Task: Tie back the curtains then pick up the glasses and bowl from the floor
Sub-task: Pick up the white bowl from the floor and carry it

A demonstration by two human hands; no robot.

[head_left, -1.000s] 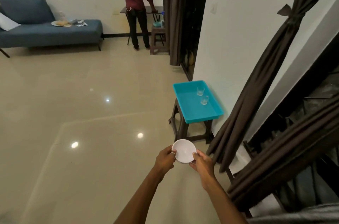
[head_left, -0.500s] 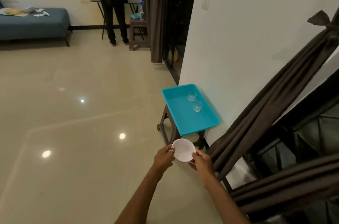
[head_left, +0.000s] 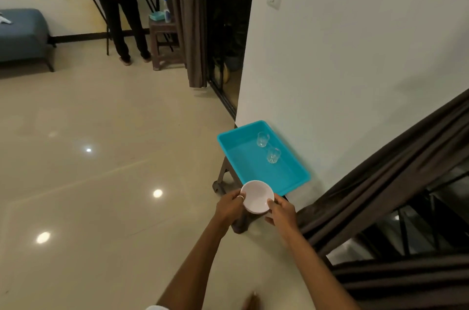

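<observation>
holding the white bowl (head_left: 257,196) between them, the left hand (head_left: 228,208) and the right hand (head_left: 282,212) each clamp one side of its rim. the left has its fingers curled over the left edge; the right has its thumb on the right edge and its other fingers tucked beneath. the bowl is off the floor, mouth up and roughly level, hanging just at the near end of the blue tray (head_left: 245,161), which sits on a dark stool (head_left: 221,179) against the wall (head_left: 355,68). what matters next is direction: the tray's bare bottom lies ahead of the fingers and a little to the right, and its long axis runs away from the person along the wall. the nearer glass (head_left: 273,155) and the farther glass (head_left: 262,139) stand in it, one behind the other on the wall side, apart from the bowl, so the near half looks free. the right hand is on the tray side, though both seem about equally near; a short reach forward and down should do, i judge. the curtain (head_left: 380,183) hangs gathered in a slanting bundle on the right, its tie out of view.
</observation>
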